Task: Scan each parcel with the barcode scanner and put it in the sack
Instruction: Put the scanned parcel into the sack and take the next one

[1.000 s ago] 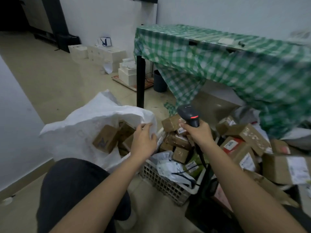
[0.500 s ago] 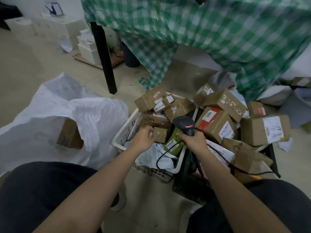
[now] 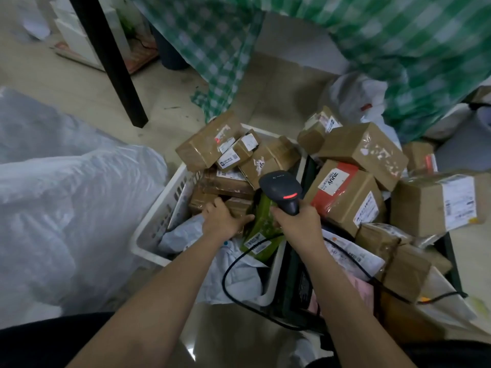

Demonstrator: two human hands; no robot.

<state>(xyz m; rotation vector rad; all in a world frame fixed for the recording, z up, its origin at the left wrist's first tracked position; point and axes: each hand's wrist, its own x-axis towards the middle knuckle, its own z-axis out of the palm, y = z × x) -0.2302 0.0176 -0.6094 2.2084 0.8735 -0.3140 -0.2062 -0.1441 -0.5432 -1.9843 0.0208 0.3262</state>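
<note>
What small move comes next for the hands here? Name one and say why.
Probably lift the small brown parcel clear of the white basket and turn its label toward the barcode scanner. The left hand already rests on that parcel with its fingers curled over it, and the right hand grips the scanner just above the pile, so nothing has been scanned yet.

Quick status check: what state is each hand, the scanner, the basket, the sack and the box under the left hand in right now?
Left hand: grips a small brown box.
Small brown box: in the basket, not yet lifted.
Right hand: holds the scanner's grip.
Scanner: red light on, aimed into the basket.
Basket: heaped with parcels.
Sack: lying left of the basket.
</note>
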